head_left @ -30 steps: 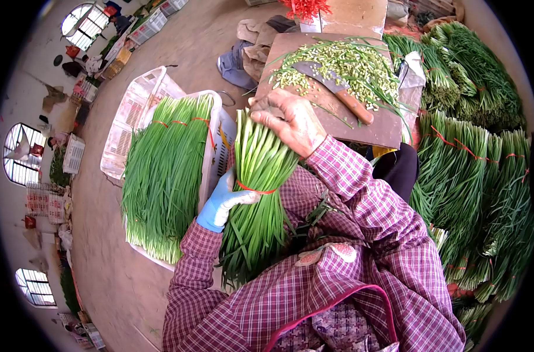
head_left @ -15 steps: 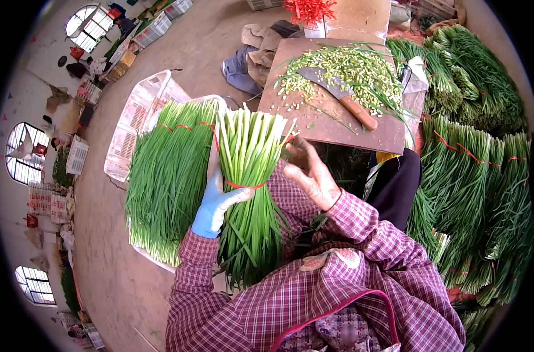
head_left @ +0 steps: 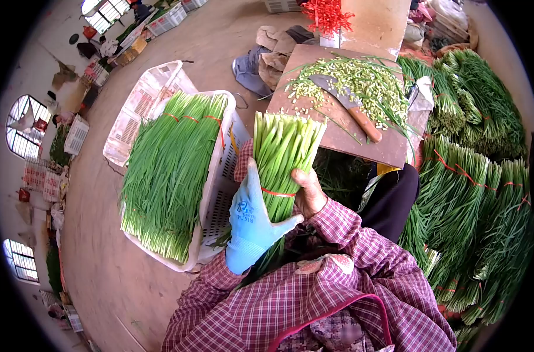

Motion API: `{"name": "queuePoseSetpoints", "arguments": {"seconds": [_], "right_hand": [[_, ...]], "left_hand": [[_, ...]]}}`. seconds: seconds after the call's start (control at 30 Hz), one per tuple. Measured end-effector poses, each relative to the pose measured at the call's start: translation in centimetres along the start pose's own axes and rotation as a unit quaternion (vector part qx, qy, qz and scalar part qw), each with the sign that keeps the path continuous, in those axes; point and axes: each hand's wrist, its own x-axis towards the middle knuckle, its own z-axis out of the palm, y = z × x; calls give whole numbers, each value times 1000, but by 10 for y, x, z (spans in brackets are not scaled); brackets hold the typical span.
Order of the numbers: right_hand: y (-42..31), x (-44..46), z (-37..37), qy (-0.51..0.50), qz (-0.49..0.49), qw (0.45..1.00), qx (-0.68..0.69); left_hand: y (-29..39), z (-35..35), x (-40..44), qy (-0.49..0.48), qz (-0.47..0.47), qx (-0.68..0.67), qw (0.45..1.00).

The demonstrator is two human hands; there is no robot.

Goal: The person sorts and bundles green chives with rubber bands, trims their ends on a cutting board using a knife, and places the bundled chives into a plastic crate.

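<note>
A bundle of garlic chives (head_left: 285,149) stands upright in front of my chest, its pale cut ends up and a red tie (head_left: 278,193) round its middle. My left hand (head_left: 249,220), in a blue glove, wraps the bundle's left and near side. Bare, my right hand (head_left: 310,193) grips it from the right at the height of the tie. The lower leaves are mostly hidden behind the glove and sleeves. To the left, a white plastic crate (head_left: 195,249) holds several tied bundles of chives (head_left: 167,176) laid side by side.
A brown board (head_left: 281,105) ahead carries chopped chive ends (head_left: 375,97) and a cleaver (head_left: 352,108). Red ties (head_left: 327,16) hang beyond it. Tied chives (head_left: 455,193) are piled at the right. Another crate (head_left: 135,114) stands behind the filled one.
The held bundle has moved right, away from the crate. My right hand, before beside the bundle's top, now grips its right side. The left hand has turned, showing the glove's back.
</note>
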Motion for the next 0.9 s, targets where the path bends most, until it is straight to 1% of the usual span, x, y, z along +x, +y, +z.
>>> {"name": "queuePoseSetpoints", "arguments": {"seconds": [0.03, 0.07, 0.1, 0.17, 0.23, 0.3, 0.37, 0.43, 0.47, 0.5, 0.57, 0.6, 0.63, 0.67, 0.7, 0.73, 0.77, 0.83, 0.9], "right_hand": [[-1, 1, -1, -17, 3, 1000, 11], [-1, 2, -3, -29, 8, 999, 31], [-3, 2, -3, -37, 31, 996, 77], [-7, -2, -9, -31, 68, 988, 138], [-4, -2, -22, -40, 50, 984, 168], [3, -1, -32, -39, 20, 983, 181], [3, -1, -34, -41, 22, 983, 180], [4, -1, -31, -45, 28, 982, 181], [4, -2, -29, -42, 24, 981, 188], [3, -2, -30, -40, 18, 980, 194], [2, -1, -35, -65, 38, 969, 234], [1, 1, -38, -75, 40, 967, 239], [-4, 3, -29, -85, 42, 965, 243], [-11, 1, -20, -145, 27, 967, 206], [-6, 12, -36, -231, 26, 949, 212], [-6, 16, -37, -250, 33, 941, 226], [-5, 18, -37, -256, 38, 936, 239], [-6, 17, -32, -255, 44, 931, 258], [-7, 13, -28, -249, 50, 931, 262]], "left_hand": [[4, -3, -2, 3, 2, 14, 1000], [8, -9, -4, -10, -2, -39, 999], [7, -12, -7, -7, -1, -41, 999], [3, -18, -12, 12, 33, -192, 981], [5, -29, -13, 43, 41, -158, 986], [-4, -26, -11, 86, 72, -174, 978], [0, -28, -11, 84, 74, -164, 980], [9, -26, -13, 42, 59, -148, 986], [13, -22, -14, 30, 65, -173, 982], [10, -18, -15, 21, 59, -168, 984], [5, -20, -16, 29, 67, -204, 976], [2, -25, -15, 41, 70, -175, 981], [4, -29, -14, 37, 61, -189, 979], [0, -29, -14, 25, 55, -214, 975], [-3, -28, -14, 12, 48, -239, 970], [-7, -25, -13, -3, 55, -277, 959], [-6, -23, -11, -7, 60, -283, 957], [-2, -21, -10, -51, 31, -319, 946], [0, -18, -9, -58, 28, -313, 948]]}}
